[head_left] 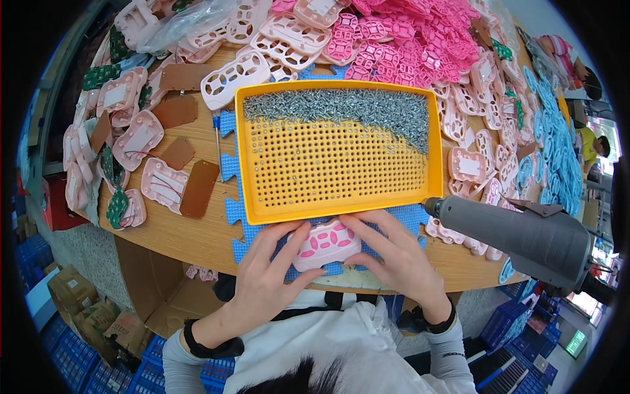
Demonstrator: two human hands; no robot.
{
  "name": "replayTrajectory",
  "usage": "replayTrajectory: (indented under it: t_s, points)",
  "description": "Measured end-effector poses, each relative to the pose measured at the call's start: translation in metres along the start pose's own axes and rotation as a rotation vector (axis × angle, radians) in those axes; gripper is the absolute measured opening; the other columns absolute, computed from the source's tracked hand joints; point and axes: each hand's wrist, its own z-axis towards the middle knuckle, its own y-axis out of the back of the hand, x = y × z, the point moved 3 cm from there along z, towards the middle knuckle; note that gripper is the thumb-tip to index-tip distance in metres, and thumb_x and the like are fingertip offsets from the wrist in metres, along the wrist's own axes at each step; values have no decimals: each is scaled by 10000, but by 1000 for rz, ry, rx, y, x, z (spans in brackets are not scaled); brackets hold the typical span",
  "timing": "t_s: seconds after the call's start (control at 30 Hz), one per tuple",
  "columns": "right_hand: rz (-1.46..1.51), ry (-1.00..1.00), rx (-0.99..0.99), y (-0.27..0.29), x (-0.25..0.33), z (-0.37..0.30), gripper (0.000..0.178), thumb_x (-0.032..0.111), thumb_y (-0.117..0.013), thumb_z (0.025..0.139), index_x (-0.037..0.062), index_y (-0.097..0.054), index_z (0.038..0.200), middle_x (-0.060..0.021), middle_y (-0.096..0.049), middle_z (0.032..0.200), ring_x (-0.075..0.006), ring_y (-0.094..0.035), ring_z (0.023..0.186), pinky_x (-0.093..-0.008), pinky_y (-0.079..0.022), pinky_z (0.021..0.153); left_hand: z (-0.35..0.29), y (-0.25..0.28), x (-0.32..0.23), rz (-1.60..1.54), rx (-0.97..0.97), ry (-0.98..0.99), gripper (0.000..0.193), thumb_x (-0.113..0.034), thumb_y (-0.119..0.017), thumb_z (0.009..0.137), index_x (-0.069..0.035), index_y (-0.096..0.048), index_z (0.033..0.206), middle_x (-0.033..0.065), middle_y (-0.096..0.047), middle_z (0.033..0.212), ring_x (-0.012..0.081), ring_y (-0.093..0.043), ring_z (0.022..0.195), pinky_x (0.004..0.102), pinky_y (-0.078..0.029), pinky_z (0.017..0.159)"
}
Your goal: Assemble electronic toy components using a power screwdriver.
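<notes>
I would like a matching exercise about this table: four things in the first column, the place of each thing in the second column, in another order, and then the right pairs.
Column one
1. Small silver metal screws
2. Pale pink plastic shell with bright pink shapes
3. Thick grey cylindrical power tool
4. Thin screwdriver with a blue handle

Column two
A. At the near right corner of the perforated yellow plastic tray
B. Between the left hand and the right hand
C. Lying to the left of the tray
D. Heaped along the tray's far side

Pairs: 1-D, 2-B, 3-A, 4-C
</notes>
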Motion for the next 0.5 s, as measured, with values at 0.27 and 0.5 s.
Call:
replayTrajectory:
  t_s: [0.27, 0.5]
  points:
    - [-67, -21, -50, -5, -1, -4, 597, 125, -747, 624, 51, -563, 1187, -75, -549, 1157, -290, -543, 1045, -375, -450, 841, 7, 1, -4, 9, 56, 38, 549, -143, -802, 618, -1, -577, 1099, 120, -528, 1017, 305, -496, 935, 390, -426, 816]
    - [86, -71, -97, -9, -2, -6, 509, 107, -734, 661, 80, -604, 1152, -84, -607, 1123, -270, -547, 1056, -351, -424, 877, 2, -8, 2, -174, 34, -41, 565, -78, -759, 665, -1, -510, 1166, 133, -531, 1025, 341, -501, 965, 408, -430, 832]
